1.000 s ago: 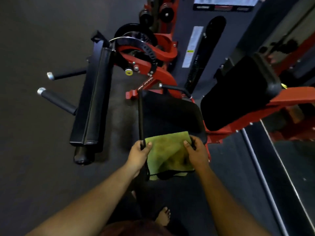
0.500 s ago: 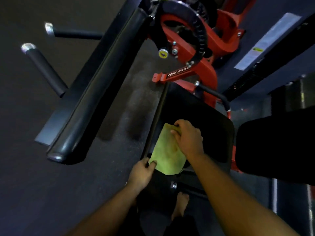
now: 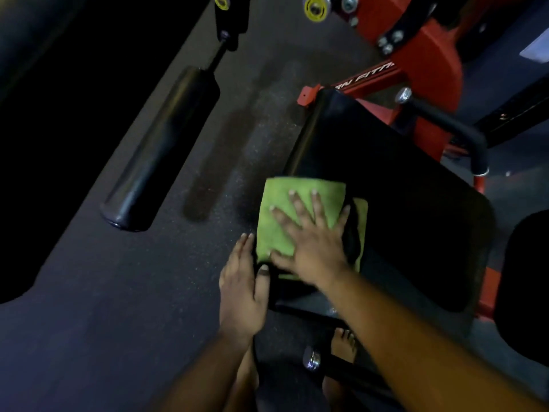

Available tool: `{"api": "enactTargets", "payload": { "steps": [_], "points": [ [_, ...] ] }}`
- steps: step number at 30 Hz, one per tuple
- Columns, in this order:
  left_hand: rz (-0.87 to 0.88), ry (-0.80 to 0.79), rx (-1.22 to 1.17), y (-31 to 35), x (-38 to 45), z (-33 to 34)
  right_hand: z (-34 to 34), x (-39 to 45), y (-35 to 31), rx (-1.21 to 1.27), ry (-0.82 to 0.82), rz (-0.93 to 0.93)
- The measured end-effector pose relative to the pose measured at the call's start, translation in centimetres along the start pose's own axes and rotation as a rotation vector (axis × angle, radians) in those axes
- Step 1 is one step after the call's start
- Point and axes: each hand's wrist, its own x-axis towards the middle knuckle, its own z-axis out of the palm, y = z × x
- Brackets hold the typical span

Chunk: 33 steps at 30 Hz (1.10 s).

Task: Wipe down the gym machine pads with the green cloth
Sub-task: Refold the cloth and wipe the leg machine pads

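Note:
The green cloth lies spread on the near left part of the black seat pad. My right hand presses flat on the cloth with its fingers spread. Part of the cloth folds back and shows past my little finger. My left hand holds the pad's near left corner, thumb on top and fingers down the side.
A black roller pad hangs over the dark floor to the left, and a large dark pad fills the upper left. The red frame and a black handle rise behind the seat. Another black pad sits at the right edge. My bare foot stands below the seat.
The view has moved closer to the seat. My right hand went from pinching the cloth's edge to lying flat on it. My left hand let go of the cloth and took the pad's corner.

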Motion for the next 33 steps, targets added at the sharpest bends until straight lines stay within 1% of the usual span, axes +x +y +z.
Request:
{"api": "enactTargets", "payload": {
  "steps": [3,5,8,10,11,13,16,17,19,21,23,24,26,28,29,31,33],
  "points": [
    [0.045,-0.014,0.023,0.7,2.6,1.2,-1.7,5.1,2.0,0.043,0.042,0.108],
    [0.020,0.021,-0.069,1.2,4.3,1.5,-1.6,4.6,1.5,0.085,0.081,0.111],
    [0.014,0.105,-0.264,1.2,4.7,1.6,0.7,-2.2,0.0,0.113,0.111,0.056],
    [0.028,0.109,-0.273,0.5,4.2,1.3,2.9,-7.7,-0.3,0.147,0.109,0.019],
    [0.035,0.079,-0.244,0.1,3.7,1.2,3.9,-9.8,-0.1,0.145,0.103,0.020],
    [0.070,-0.002,-0.146,-0.2,2.8,1.3,4.6,-10.4,0.6,0.128,0.064,0.052],
    [0.207,-0.056,-0.021,0.0,2.7,1.4,2.8,-6.0,-0.5,0.139,0.032,0.201],
    [0.232,-0.057,0.007,0.2,2.9,1.5,2.2,-4.7,-1.1,0.153,0.033,0.224],
    [0.237,-0.081,0.080,0.4,3.2,1.7,2.0,-4.7,-1.3,0.171,0.060,0.205],
    [0.299,-0.131,0.292,0.7,3.0,1.8,3.4,-7.3,0.2,0.157,0.071,0.201],
    [0.452,-0.187,0.543,1.0,2.9,2.1,5.2,-10.6,3.0,0.176,0.049,0.323],
    [0.517,-0.212,0.631,1.1,3.0,2.2,6.0,-12.2,4.6,0.188,0.029,0.407],
    [0.592,-0.262,0.742,1.3,3.6,2.5,6.9,-15.1,8.0,0.216,-0.027,0.556],
    [0.634,-0.287,0.801,1.6,4.2,2.9,7.4,-16.8,9.8,0.289,-0.044,0.666],
    [0.650,-0.286,0.815,1.8,4.4,3.0,7.3,-16.5,9.6,0.339,-0.031,0.715],
    [0.691,-0.282,0.812,2.4,4.8,3.5,6.3,-14.3,7.0,0.438,0.010,0.803],
    [0.715,-0.281,0.787,3.3,5.0,4.1,5.3,-11.9,3.8,0.481,0.034,0.805]
  ]
}}
